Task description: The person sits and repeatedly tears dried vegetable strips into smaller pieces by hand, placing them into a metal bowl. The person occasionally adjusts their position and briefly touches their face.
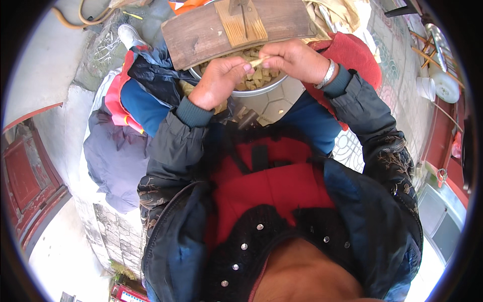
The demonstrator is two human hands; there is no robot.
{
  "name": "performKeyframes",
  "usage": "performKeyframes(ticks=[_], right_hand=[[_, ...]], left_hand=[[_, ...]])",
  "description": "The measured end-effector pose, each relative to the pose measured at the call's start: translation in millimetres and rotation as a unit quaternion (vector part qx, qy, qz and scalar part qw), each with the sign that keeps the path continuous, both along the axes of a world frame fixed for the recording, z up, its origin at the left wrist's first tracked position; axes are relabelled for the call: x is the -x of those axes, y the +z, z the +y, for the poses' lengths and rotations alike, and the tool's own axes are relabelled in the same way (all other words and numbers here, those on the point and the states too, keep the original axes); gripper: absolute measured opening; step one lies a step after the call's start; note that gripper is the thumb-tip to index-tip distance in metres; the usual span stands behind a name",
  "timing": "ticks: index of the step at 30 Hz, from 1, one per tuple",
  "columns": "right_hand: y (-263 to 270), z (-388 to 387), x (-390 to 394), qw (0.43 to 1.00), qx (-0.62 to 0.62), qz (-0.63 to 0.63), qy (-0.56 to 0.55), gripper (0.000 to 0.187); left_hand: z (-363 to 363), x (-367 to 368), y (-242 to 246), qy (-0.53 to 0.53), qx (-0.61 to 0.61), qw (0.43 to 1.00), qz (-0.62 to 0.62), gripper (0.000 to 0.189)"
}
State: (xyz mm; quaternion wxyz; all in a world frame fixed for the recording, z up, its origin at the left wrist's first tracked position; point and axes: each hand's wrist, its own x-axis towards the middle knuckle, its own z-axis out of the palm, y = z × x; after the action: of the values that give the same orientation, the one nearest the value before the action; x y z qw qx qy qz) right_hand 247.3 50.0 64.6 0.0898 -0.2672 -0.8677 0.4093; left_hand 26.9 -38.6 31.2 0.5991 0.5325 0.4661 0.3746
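My left hand (pixel 222 77) and my right hand (pixel 300 60) meet over a round metal basin (pixel 262 91). A short pale yellowish strip (pixel 257 62) is pinched between them, one end in the fingertips of each hand. My right wrist wears a silver-coloured bangle. Many small cut pieces (pixel 256 80) of similar colour fill the basin beneath. Across its far side rests a dark wooden board (pixel 192 39), which hides part of the basin. A lighter wooden block (pixel 226 22) with a thin metal piece (pixel 244 20) sits on that board.
Red cloth (pixel 358 58) lies by my right knee; a black plastic bag (pixel 154 77) hangs at my left leg. Crumpled purple-grey fabric (pixel 117 158) is to the left. A white bucket (pixel 426 88) stands far right. Patterned paving (pixel 277 104) shows below the basin.
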Motion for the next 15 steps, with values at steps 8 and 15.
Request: performKeyframes(ticks=[8,15], right_hand=[[-11,42,11,0.973,0.095,0.096,-0.186,0.019],[-45,59,19,0.975,-0.002,0.086,-0.203,0.019]], left_hand=[[68,24,7,0.105,0.033,0.994,0.011,0.019],[100,30,-37,0.123,-0.004,0.992,0.042,0.017]])
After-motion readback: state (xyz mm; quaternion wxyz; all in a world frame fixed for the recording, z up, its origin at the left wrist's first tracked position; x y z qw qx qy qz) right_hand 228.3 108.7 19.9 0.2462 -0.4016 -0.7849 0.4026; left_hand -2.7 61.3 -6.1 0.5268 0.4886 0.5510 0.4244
